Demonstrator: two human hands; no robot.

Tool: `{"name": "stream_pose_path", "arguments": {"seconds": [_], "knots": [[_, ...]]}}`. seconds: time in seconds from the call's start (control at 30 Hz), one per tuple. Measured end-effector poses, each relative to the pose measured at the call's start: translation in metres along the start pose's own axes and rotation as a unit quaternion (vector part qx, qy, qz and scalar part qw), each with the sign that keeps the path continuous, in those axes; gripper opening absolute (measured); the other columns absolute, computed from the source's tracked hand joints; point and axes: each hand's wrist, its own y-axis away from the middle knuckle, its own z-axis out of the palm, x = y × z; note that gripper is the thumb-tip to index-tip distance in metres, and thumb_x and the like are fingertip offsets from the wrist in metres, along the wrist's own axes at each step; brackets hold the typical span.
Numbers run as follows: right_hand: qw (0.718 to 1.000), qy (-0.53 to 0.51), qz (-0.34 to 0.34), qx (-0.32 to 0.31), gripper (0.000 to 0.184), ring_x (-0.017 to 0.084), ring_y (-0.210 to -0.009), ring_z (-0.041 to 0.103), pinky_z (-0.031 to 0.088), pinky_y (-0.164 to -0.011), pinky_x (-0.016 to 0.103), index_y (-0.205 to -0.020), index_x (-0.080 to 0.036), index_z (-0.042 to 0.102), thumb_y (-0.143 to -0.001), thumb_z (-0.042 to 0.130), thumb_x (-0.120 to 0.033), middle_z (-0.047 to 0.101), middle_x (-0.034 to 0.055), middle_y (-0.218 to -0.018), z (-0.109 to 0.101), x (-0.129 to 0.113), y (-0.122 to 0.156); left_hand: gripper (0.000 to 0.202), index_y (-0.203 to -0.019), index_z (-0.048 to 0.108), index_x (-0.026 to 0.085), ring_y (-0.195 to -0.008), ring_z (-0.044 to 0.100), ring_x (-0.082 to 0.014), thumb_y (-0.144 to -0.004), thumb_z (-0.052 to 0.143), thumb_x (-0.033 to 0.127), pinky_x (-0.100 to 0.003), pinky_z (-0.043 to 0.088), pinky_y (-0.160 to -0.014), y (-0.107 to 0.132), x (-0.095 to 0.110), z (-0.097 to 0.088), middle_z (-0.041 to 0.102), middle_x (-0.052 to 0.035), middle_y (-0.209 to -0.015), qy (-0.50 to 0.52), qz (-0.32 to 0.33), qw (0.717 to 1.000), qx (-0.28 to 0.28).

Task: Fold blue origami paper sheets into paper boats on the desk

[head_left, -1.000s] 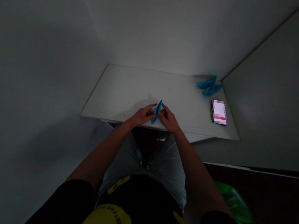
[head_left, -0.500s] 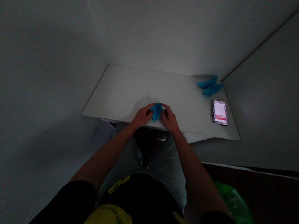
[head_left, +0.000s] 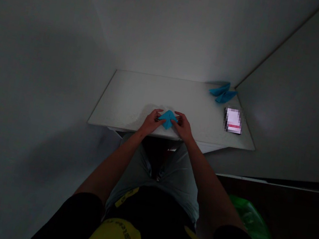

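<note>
A folded piece of blue paper (head_left: 168,117), roughly diamond-shaped, is held between my two hands close to the table's front edge. My left hand (head_left: 151,122) grips its left corner, thumb on the near face and fingers behind. On the opposite corner, my right hand (head_left: 183,127) pinches the paper in the same way. At the far right corner of the white table (head_left: 139,91) lie two folded blue paper boats, one boat (head_left: 220,89) at the back and another boat (head_left: 225,96) just in front of it.
A phone (head_left: 233,120) with a lit, blurred screen lies near the table's right edge. Walls (head_left: 174,28) border the table at the back and right. On the dark floor at lower right is a green plastic bag (head_left: 248,218).
The blue paper has gone from a narrower, partly closed shape to a wider, flatter diamond. My fingers have moved slightly outward to its side corners.
</note>
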Motion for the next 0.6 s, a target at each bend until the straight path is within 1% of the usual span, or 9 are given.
{"name": "stream_pose_path", "arguments": {"seconds": [0.03,0.1,0.17,0.2,0.33,0.43,0.53,0.6], "knots": [[1.0,0.005,0.003,0.002,0.063,0.015,-0.07,0.056,0.048,-0.067,0.029,-0.131,-0.023,0.067,-0.087,0.073,-0.068,0.071,0.0019,-0.097,0.0,-0.001,0.0,0.04,-0.12,0.073,0.018,-0.089,0.072,-0.0196,-0.087,0.08,0.041,-0.033,0.056,-0.085,-0.001,0.0,-0.001,0.077,-0.0071,-0.103,-0.01,-0.005,1.0,-0.003],[1.0,0.017,0.015,0.003,0.057,0.016,-0.07,0.056,0.048,-0.068,0.031,-0.114,-0.022,0.071,-0.087,0.071,-0.072,0.069,0.0017,-0.088,0.0,-0.003,-0.001,0.032,-0.107,0.078,0.017,-0.093,0.073,-0.0217,-0.092,0.075,0.045,-0.036,0.056,-0.091,-0.002,0.0,-0.002,0.079,-0.0089,-0.102,-0.027,-0.018,0.999,-0.001],[1.0,0.017,0.021,0.009,0.054,0.016,-0.069,0.055,0.046,-0.068,0.031,-0.096,-0.022,0.07,-0.087,0.068,-0.075,0.066,0.0008,-0.079,0.0,-0.007,0.0,0.033,-0.1,0.08,0.017,-0.096,0.073,-0.0234,-0.093,0.073,0.049,-0.038,0.056,-0.094,-0.004,0.0,-0.002,0.08,-0.0098,-0.101,-0.02,-0.028,0.999,0.006],[1.0,0.009,0.023,0.015,0.054,0.016,-0.067,0.054,0.045,-0.067,0.03,-0.091,-0.022,0.068,-0.087,0.068,-0.076,0.064,0.0,-0.076,0.0,-0.009,0.0,0.034,-0.099,0.081,0.017,-0.097,0.073,-0.0239,-0.093,0.074,0.05,-0.038,0.056,-0.095,-0.005,0.0,-0.002,0.08,-0.01,-0.101,-0.009,-0.031,0.999,0.009],[0.998,-0.039,0.042,0.031,0.057,0.014,-0.061,0.05,0.041,-0.059,0.028,-0.089,-0.024,0.063,-0.084,0.069,-0.08,0.058,-0.0028,-0.07,-0.001,-0.015,0.0,0.039,-0.1,0.082,0.017,-0.099,0.074,-0.025,-0.089,0.077,0.054,-0.04,0.056,-0.098,-0.007,-0.001,0.0,0.081,-0.0103,-0.103,0.035,-0.03,0.999,0.017],[0.995,-0.07,0.04,0.055,0.058,0.014,-0.061,0.052,0.044,-0.058,0.028,-0.089,-0.025,0.058,-0.083,0.07,-0.082,0.057,-0.0033,-0.071,-0.002,-0.016,-0.003,0.045,-0.1,0.081,0.017,-0.098,0.074,-0.024,-0.087,0.078,0.061,-0.04,0.058,-0.098,-0.007,-0.002,0.0,0.081,-0.0089,-0.1,0.057,-0.028,0.997,0.04],[0.99,-0.099,0.021,0.1,0.058,0.014,-0.06,0.055,0.049,-0.061,0.03,-0.091,-0.026,0.052,-0.083,0.07,-0.082,0.057,-0.0037,-0.077,-0.003,-0.014,-0.005,0.052,-0.094,0.075,0.018,-0.091,0.072,-0.0208,-0.085,0.079,0.068,-0.039,0.061,-0.095,-0.008,-0.004,-0.001,0.077,-0.0058,-0.092,0.101,-0.036,0.991,0.079],[0.986,-0.112,0.018,0.119,0.058,0.014,-0.059,0.056,0.05,-0.061,0.03,-0.094,-0.028,0.048,-0.085,0.068,-0.081,0.056,-0.0052,-0.076,-0.003,-0.011,-0.006,0.055,-0.088,0.067,0.019,-0.086,0.072,-0.0194,-0.082,0.08,0.072,-0.039,0.064,-0.092,-0.009,-0.006,-0.002,0.073,-0.0035,-0.087,0.14,-0.047,0.984,0.101]]}}
